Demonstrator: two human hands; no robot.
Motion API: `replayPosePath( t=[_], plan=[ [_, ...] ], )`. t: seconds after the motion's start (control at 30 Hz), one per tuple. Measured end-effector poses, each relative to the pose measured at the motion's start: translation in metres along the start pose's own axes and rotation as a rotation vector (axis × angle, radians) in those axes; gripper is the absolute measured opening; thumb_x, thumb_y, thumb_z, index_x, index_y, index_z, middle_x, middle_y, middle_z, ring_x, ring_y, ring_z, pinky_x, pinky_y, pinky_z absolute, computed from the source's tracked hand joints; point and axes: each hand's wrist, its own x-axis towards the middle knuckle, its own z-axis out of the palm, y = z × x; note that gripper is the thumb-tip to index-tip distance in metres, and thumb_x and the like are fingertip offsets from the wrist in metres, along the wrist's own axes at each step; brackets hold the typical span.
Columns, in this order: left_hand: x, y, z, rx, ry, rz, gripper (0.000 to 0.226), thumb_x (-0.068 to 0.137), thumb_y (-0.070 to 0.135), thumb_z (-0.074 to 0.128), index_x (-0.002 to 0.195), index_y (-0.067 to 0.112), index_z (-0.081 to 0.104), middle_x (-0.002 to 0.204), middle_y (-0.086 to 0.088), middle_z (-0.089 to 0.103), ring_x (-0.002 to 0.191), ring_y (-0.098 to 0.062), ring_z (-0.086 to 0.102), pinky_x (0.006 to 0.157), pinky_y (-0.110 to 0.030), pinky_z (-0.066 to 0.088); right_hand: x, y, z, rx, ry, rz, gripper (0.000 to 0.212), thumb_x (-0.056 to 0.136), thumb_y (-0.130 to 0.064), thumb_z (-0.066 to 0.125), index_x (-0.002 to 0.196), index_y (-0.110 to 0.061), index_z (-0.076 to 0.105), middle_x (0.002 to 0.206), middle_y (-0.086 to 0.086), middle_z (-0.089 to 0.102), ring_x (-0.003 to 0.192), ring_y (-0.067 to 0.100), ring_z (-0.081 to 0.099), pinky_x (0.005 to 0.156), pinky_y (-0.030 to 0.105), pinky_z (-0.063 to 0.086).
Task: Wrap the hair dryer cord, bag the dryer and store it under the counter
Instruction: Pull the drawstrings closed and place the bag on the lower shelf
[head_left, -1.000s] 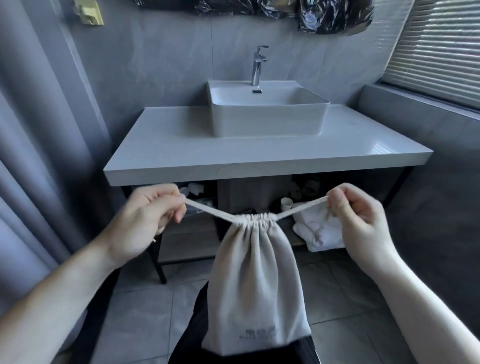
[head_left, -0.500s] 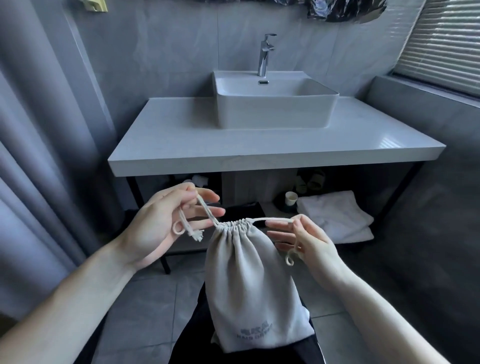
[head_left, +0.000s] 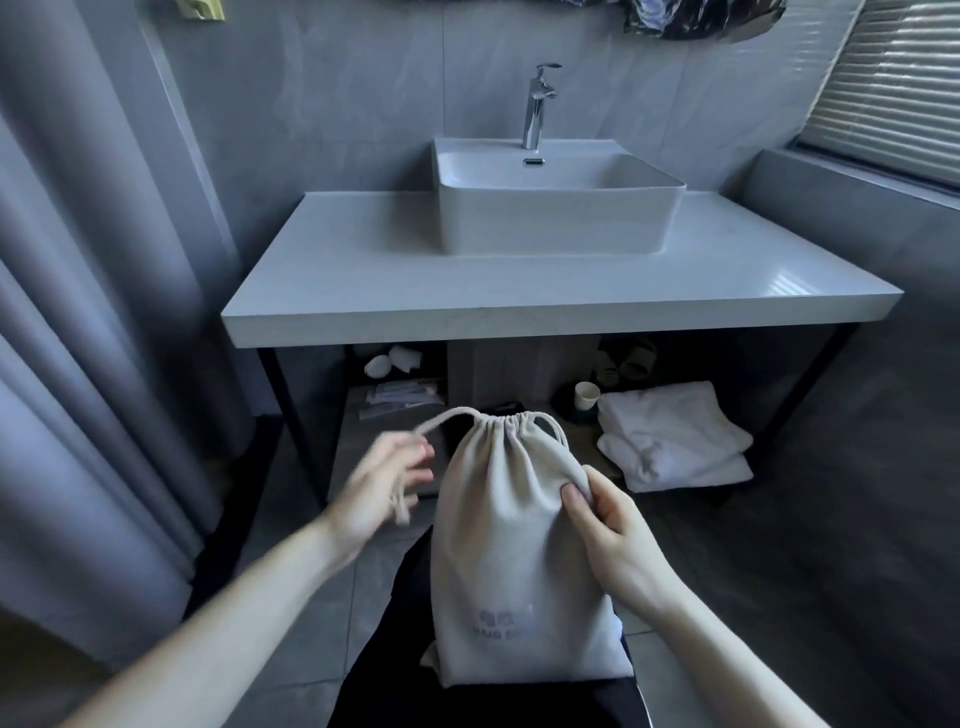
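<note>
A beige drawstring bag (head_left: 509, 545) stands cinched shut on my lap, bulging with something hidden inside; the hair dryer itself is out of sight. My right hand (head_left: 618, 540) grips the bag's upper right side, thumb pressed into the fabric. My left hand (head_left: 379, 493) is blurred, fingers spread, just left of the bag. The left drawstring loop (head_left: 447, 415) arches from the bag's neck down to that hand, and its knotted end dangles below the palm. The white counter (head_left: 519, 306) lies ahead, with an open shelf under it.
A white basin (head_left: 556, 218) and chrome tap (head_left: 537, 104) sit on the counter. The shelf below holds folded white towels (head_left: 670, 436), a paper cup (head_left: 585, 395), slippers (head_left: 623, 361) and small packets (head_left: 400, 400). A grey curtain (head_left: 78, 312) hangs at the left.
Both hands stopped pulling the drawstrings apart. My right hand let go of its string and took hold of the bag's side. My left hand opened and dropped lower.
</note>
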Motion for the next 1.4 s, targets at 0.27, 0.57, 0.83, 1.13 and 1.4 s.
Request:
replayPosePath(
  t=[0.27, 0.57, 0.83, 1.13, 1.4],
  plan=[
    [-0.022, -0.064, 0.041, 0.049, -0.211, -0.091, 0.072, 0.070, 0.039, 0.089, 0.134, 0.029, 0.058, 0.128, 0.007, 0.077, 0.121, -0.010, 0.071, 0.108, -0.037, 0.053, -0.007, 0.019, -0.014, -0.038, 0.087, 0.068, 0.028, 0.109, -0.027, 0.055, 0.087, -0.010, 0.050, 0.074, -0.007, 0.047, 0.069, 0.011, 0.044, 0.068, 0.034, 0.038],
    [-0.018, -0.077, 0.055, 0.019, -0.102, -0.081, 0.057, 0.084, 0.038, 0.087, 0.133, 0.023, 0.064, 0.123, 0.006, 0.080, 0.115, -0.011, 0.074, 0.106, -0.040, 0.056, -0.072, 0.058, -0.018, -0.055, -0.088, 0.399, 0.038, 0.086, -0.044, 0.083, 0.120, -0.036, 0.069, 0.114, -0.020, 0.080, 0.109, 0.000, 0.074, 0.096, 0.030, 0.060],
    [0.026, -0.085, 0.061, -0.036, 0.041, -0.259, 0.038, 0.092, 0.040, 0.077, 0.120, 0.015, 0.075, 0.105, -0.003, 0.085, 0.100, -0.021, 0.081, 0.096, -0.045, 0.062, -0.034, 0.054, 0.003, -0.073, 0.047, 0.401, 0.026, 0.091, -0.041, 0.079, 0.114, -0.035, 0.068, 0.108, -0.025, 0.078, 0.100, -0.006, 0.072, 0.083, 0.015, 0.055],
    [0.109, -0.065, 0.028, -0.090, 0.128, -0.353, 0.039, 0.096, 0.036, 0.072, 0.115, 0.002, 0.076, 0.104, -0.015, 0.082, 0.096, -0.032, 0.078, 0.077, -0.033, 0.059, 0.059, 0.063, 0.037, 0.250, 0.111, 0.528, 0.035, 0.092, -0.034, 0.079, 0.124, -0.030, 0.066, 0.115, -0.011, 0.081, 0.106, 0.006, 0.076, 0.098, 0.034, 0.060],
    [0.190, -0.079, 0.013, -0.070, 0.030, -0.453, 0.035, 0.093, 0.035, 0.073, 0.115, 0.009, 0.079, 0.101, -0.014, 0.084, 0.098, -0.033, 0.079, 0.085, -0.038, 0.063, 0.139, 0.127, 0.051, 0.307, 0.146, 0.639, 0.036, 0.086, -0.019, 0.086, 0.118, -0.020, 0.071, 0.107, -0.001, 0.084, 0.090, 0.012, 0.081, 0.067, 0.026, 0.063]
  ],
)
